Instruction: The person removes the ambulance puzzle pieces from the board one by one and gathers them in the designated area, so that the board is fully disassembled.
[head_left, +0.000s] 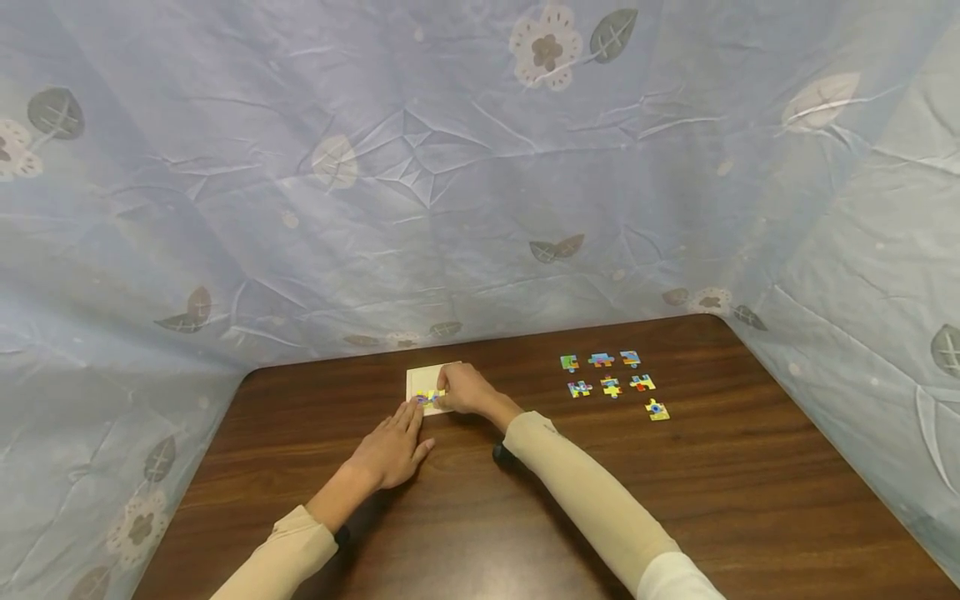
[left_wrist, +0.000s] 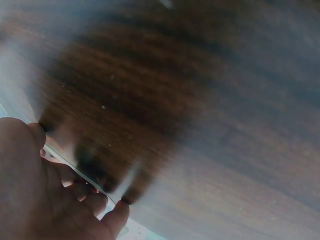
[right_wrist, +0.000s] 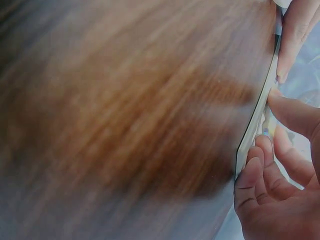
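Note:
A small pale puzzle tray [head_left: 422, 379] lies near the back edge of the table, with yellow and blue puzzle pieces [head_left: 422, 398] along its near side. My left hand [head_left: 387, 450] lies palm down, its outstretched fingertips touching the tray's near left corner. Over the tray's right part, my right hand [head_left: 467, 388] has curled fingers and pinches a yellow puzzle piece [head_left: 437, 397], mostly covered by the fingers. In the right wrist view, the fingers [right_wrist: 267, 175] bend close above the tray's edge [right_wrist: 252, 125], and a speck of colour shows between them.
Several loose puzzle pieces [head_left: 601, 360] lie spread on the right of the brown wooden table [head_left: 487, 517]. One yellow piece [head_left: 657, 410] sits nearest the front among them. Patterned fabric [head_left: 420, 250] hangs behind the table and at its sides.

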